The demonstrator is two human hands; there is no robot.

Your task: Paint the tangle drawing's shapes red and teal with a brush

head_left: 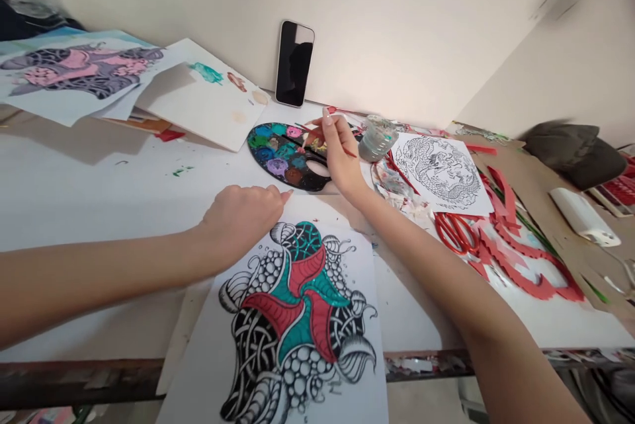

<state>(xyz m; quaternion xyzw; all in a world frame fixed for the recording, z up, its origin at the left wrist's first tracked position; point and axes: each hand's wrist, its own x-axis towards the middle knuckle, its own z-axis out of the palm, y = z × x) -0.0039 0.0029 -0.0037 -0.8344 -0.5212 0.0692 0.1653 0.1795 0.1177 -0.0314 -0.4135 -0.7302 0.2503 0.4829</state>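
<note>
A paintbrush (350, 152) is pinched over the palette (313, 184) by the right hand (342, 153); near it, the left hand (243, 215) is curled, contents hidden.

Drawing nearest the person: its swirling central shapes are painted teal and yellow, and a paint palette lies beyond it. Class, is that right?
Not quite: the swirling central shapes are teal and red, not teal and yellow, as the head view shows. The paint palette does lie beyond the drawing.
</note>
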